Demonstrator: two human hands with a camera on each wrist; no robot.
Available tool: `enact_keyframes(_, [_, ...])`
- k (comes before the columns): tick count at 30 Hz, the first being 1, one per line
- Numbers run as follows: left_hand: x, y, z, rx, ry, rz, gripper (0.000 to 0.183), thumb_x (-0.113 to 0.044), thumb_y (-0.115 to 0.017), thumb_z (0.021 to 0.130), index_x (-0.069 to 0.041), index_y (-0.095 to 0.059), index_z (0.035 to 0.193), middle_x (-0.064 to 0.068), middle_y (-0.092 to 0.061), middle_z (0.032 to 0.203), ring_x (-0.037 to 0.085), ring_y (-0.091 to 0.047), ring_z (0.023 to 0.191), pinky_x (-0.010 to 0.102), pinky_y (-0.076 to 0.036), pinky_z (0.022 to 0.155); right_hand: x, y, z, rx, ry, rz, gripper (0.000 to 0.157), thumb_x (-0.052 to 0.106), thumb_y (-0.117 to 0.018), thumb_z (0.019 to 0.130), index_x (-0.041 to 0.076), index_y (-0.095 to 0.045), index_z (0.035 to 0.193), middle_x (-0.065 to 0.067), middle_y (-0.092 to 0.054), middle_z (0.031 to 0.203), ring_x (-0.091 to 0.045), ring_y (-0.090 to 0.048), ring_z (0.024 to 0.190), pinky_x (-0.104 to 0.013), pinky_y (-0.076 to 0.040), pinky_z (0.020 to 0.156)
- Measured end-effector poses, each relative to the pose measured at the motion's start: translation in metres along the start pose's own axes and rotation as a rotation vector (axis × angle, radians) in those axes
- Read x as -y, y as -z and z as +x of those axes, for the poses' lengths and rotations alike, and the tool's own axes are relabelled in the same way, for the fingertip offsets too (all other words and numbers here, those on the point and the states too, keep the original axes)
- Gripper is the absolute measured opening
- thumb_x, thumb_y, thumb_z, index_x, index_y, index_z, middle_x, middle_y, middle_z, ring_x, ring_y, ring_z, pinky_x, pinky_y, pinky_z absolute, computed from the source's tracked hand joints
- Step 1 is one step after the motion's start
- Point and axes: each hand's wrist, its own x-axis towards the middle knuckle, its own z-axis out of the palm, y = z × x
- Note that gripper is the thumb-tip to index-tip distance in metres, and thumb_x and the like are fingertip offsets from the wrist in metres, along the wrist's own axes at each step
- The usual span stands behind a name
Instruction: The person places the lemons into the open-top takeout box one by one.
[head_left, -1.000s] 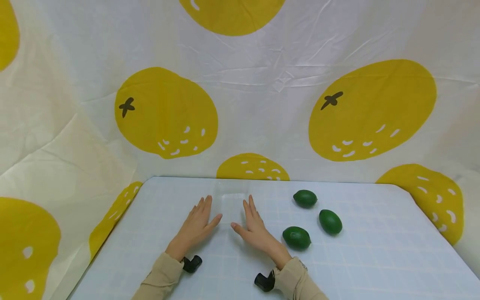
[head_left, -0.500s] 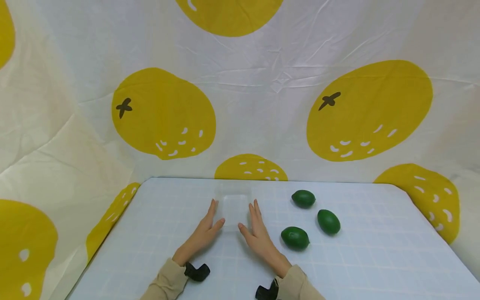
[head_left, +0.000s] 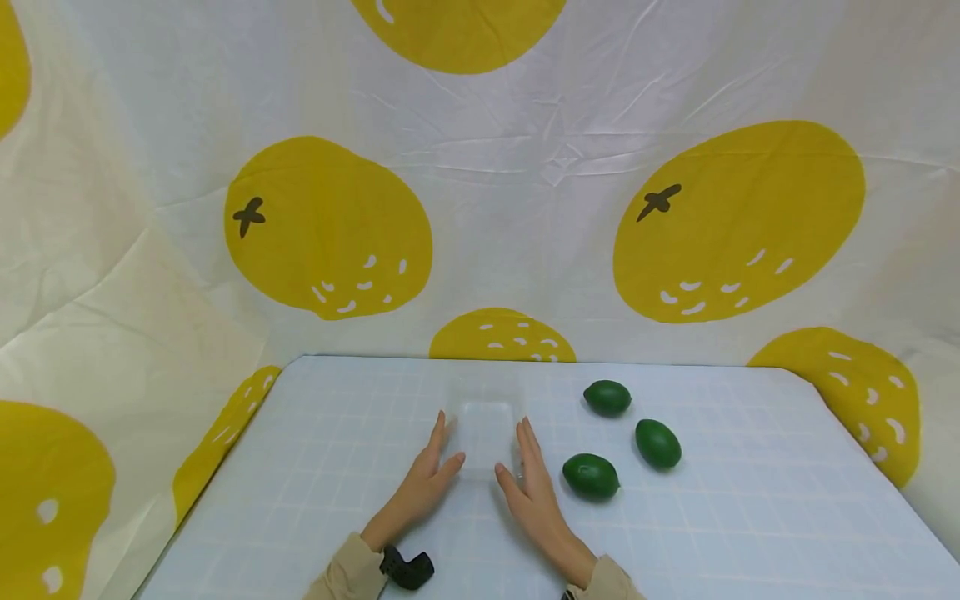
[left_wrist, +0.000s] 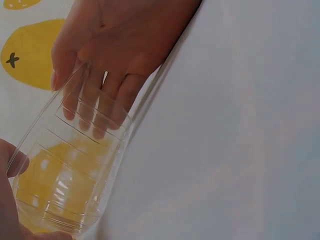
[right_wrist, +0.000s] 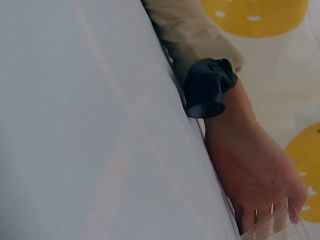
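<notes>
A clear ridged plastic container [head_left: 487,429] stands on the pale grid-patterned table [head_left: 750,517] between my hands. My left hand [head_left: 427,483] stands on edge with straight fingers against the container's left side. On the other side my right hand [head_left: 536,492] lies the same way. In the left wrist view the clear container [left_wrist: 70,180] fills the lower left, with straight fingers [left_wrist: 95,115] showing through its wall. Only a corner of the container [right_wrist: 280,227] shows in the right wrist view, beside a hand.
Three dark green oval fruits lie right of my hands: one nearest [head_left: 591,476], one at the back [head_left: 607,397], one further right [head_left: 658,443]. A white cloth printed with yellow fruit [head_left: 330,225] hangs behind and to the left of the table.
Both hands have turned from flat to standing on edge and closed in on the container. Hands and container have slid toward me and slightly right.
</notes>
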Motion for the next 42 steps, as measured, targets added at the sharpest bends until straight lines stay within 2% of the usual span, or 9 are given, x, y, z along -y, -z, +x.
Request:
enact_keyframes(3, [-0.005, -0.006, -0.005, 0.011, 0.000, 0.001, 0.078, -0.027, -0.052, 0.103, 0.000, -0.004, 0.158, 0.022, -0.025, 0.159, 0.037, -0.019, 0.148, 0.058, -0.015, 0.117, 0.000, 0.004, -0.010, -0.004, -0.007, 0.001, 0.071, 0.017, -0.058, 0.100, -0.006, -0.019, 0.155, -0.021, -0.016, 0.162, -0.035, -0.016, 0.149, -0.018, -0.010, 0.114])
enact_keyframes(6, [-0.009, -0.012, -0.011, 0.014, 0.004, 0.002, 0.077, -0.026, -0.052, 0.103, -0.001, -0.003, 0.158, 0.021, -0.025, 0.159, 0.037, -0.020, 0.147, 0.058, -0.016, 0.117, 0.000, 0.008, -0.020, -0.001, -0.003, 0.003, 0.070, 0.017, -0.058, 0.099, -0.006, -0.021, 0.154, -0.023, -0.020, 0.161, -0.038, -0.020, 0.147, -0.012, -0.011, 0.110])
enact_keyframes(14, [-0.017, -0.026, -0.026, -0.009, 0.000, -0.002, 0.081, -0.027, -0.055, 0.101, -0.003, -0.003, 0.159, 0.020, -0.025, 0.160, 0.039, -0.025, 0.146, 0.061, -0.019, 0.114, 0.003, 0.023, -0.036, -0.011, -0.031, 0.000, 0.067, 0.010, -0.062, 0.096, 0.000, -0.029, 0.154, -0.016, -0.030, 0.159, -0.027, -0.027, 0.146, -0.018, -0.021, 0.110])
enact_keyframes(19, [-0.020, -0.030, -0.029, -0.018, -0.034, -0.016, 0.082, -0.025, -0.056, 0.100, -0.006, -0.002, 0.159, 0.022, -0.025, 0.159, 0.038, -0.025, 0.145, 0.063, -0.020, 0.113, 0.004, 0.029, -0.042, -0.036, -0.027, 0.024, 0.062, 0.008, -0.062, 0.096, 0.004, -0.035, 0.152, -0.014, -0.033, 0.158, -0.029, -0.033, 0.143, -0.037, -0.036, 0.110])
enact_keyframes(22, [-0.022, -0.030, -0.028, -0.017, -0.049, -0.024, 0.082, -0.025, -0.056, 0.100, -0.008, -0.003, 0.160, 0.021, -0.025, 0.160, 0.037, -0.025, 0.146, 0.062, -0.020, 0.114, 0.004, 0.031, -0.043, -0.087, 0.021, 0.041, 0.054, 0.005, -0.062, 0.096, 0.004, -0.043, 0.147, -0.014, -0.037, 0.156, -0.031, -0.038, 0.140, -0.045, -0.043, 0.104])
enact_keyframes(27, [-0.022, -0.031, -0.028, -0.021, -0.051, -0.015, 0.081, -0.024, -0.056, 0.100, -0.007, -0.004, 0.160, 0.020, -0.027, 0.159, 0.035, -0.027, 0.145, 0.061, -0.021, 0.114, 0.004, 0.032, -0.043, -0.161, 0.133, 0.071, 0.043, -0.007, -0.062, 0.092, 0.000, -0.053, 0.134, -0.017, -0.041, 0.151, -0.030, -0.043, 0.136, -0.025, -0.042, 0.103])
enact_keyframes(30, [-0.021, -0.031, -0.028, -0.026, -0.046, -0.010, 0.081, -0.024, -0.056, 0.100, -0.007, -0.004, 0.160, 0.019, -0.029, 0.158, 0.035, -0.028, 0.145, 0.062, -0.022, 0.113, 0.003, 0.031, -0.043, -0.185, 0.161, 0.076, 0.043, -0.010, -0.062, 0.090, 0.000, -0.054, 0.131, -0.018, -0.042, 0.149, -0.030, -0.045, 0.134, -0.018, -0.040, 0.102])
enact_keyframes(37, [-0.022, -0.031, -0.027, -0.023, -0.039, -0.008, 0.077, -0.024, -0.054, 0.101, -0.007, -0.007, 0.160, 0.019, -0.029, 0.159, 0.036, -0.027, 0.145, 0.063, -0.021, 0.113, 0.001, 0.030, -0.043, -0.200, 0.199, 0.087, 0.046, -0.014, -0.063, 0.087, -0.001, -0.055, 0.131, -0.022, -0.038, 0.152, -0.034, -0.044, 0.133, -0.018, -0.040, 0.102])
enact_keyframes(42, [-0.020, -0.032, -0.027, -0.028, -0.070, 0.000, 0.076, -0.024, -0.054, 0.101, -0.006, -0.009, 0.159, 0.018, -0.030, 0.158, 0.034, -0.026, 0.146, 0.062, -0.021, 0.113, 0.000, 0.033, -0.042, -0.235, 0.288, -0.005, 0.048, -0.016, -0.063, 0.083, 0.001, -0.057, 0.128, -0.018, -0.041, 0.151, -0.031, -0.046, 0.134, -0.016, -0.035, 0.106])
